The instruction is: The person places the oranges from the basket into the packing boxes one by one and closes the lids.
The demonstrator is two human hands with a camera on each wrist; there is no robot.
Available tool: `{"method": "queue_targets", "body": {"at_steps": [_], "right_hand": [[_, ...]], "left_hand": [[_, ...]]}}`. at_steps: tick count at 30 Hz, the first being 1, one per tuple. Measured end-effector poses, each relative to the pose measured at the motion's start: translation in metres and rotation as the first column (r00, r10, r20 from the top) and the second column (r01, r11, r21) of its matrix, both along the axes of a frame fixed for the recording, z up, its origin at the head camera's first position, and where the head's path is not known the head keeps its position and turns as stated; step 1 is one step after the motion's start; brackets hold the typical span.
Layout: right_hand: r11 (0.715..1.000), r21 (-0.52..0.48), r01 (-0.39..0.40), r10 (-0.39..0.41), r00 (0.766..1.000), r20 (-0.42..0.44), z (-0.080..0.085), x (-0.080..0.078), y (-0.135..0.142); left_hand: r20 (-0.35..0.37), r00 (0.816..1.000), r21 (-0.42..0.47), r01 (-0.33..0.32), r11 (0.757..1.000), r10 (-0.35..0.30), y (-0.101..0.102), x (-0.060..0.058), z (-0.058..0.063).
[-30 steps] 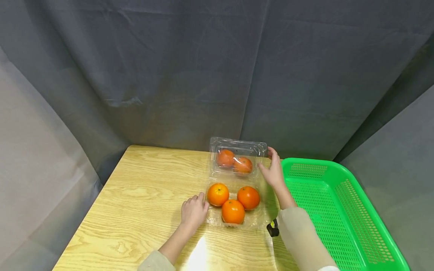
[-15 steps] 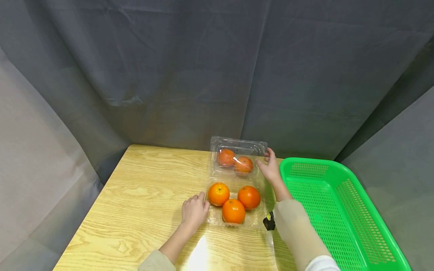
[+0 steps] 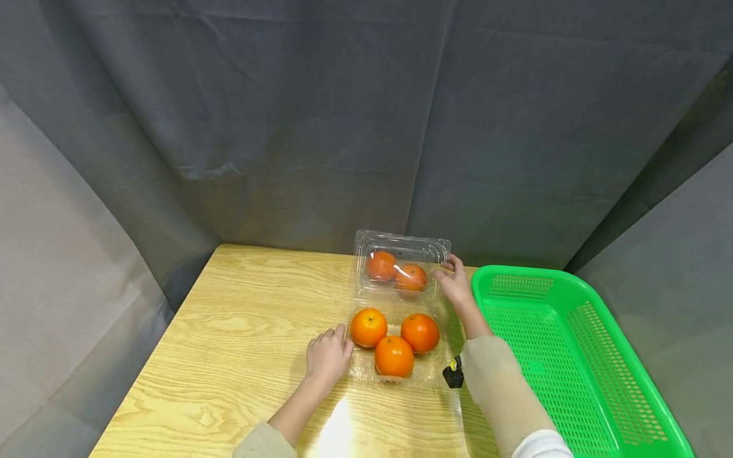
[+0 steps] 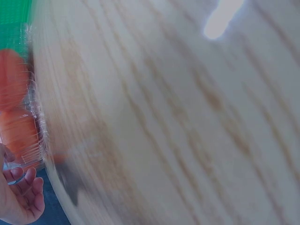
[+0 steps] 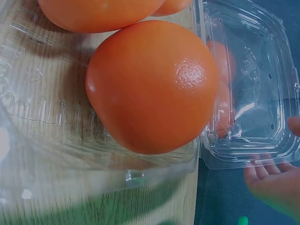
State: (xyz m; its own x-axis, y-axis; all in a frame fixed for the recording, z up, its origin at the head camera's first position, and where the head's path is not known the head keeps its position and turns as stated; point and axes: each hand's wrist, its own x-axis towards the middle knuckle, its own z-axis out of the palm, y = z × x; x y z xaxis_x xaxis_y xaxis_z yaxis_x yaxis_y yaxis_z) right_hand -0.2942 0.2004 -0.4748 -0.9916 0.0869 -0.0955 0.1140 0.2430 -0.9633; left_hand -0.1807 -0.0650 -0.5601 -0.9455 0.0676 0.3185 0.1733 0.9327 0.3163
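A clear plastic clamshell container (image 3: 424, 372) stands on the table with its lid (image 3: 420, 245) raised at the back. In its base sit three oranges: a left orange (image 3: 368, 327), a right orange (image 3: 420, 334) and a front orange (image 3: 394, 357). Two more orange shapes (image 3: 410, 278) show in the lid; I cannot tell whether they are fruit behind it or reflections. My right hand (image 3: 458, 289) holds the lid's right edge, its fingers behind the plastic in the right wrist view. At the base's left edge, my left hand (image 3: 329, 357) holds the rim between thumb and curled fingers.
A green perforated plastic basket (image 3: 541, 271) stands on the right, close to my right forearm. The wooden table (image 3: 258, 318) extends to the left, its back edge near a grey curtain (image 3: 303, 127). A black and yellow wrist device (image 3: 454, 373) hangs at my right sleeve.
My right hand has shifted slightly left and down along the lid's edge, its forearm moving with it. The left hand, the container and the oranges stay almost where they were.
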Motion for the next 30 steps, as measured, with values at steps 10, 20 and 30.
{"method": "queue_targets", "body": {"at_steps": [10, 20, 30], "right_hand": [[0.999, -0.007, 0.038, -0.038, 0.999, 0.005, 0.001, 0.001, -0.002], [0.993, -0.019, 0.12, -0.12, 0.993, -0.003, 0.01, 0.006, -0.006], [0.986, -0.039, 0.165, -0.165, 0.986, 0.015, 0.023, 0.015, -0.011]], "left_hand": [[0.027, 1.0, 0.004, -0.001, 1.0, 0.001, -0.001, 0.001, 0.002], [0.024, 1.0, 0.008, 0.004, 1.0, -0.005, -0.001, 0.001, 0.003], [0.022, 1.0, 0.008, 0.009, 1.0, -0.009, -0.001, 0.002, 0.004]]}}
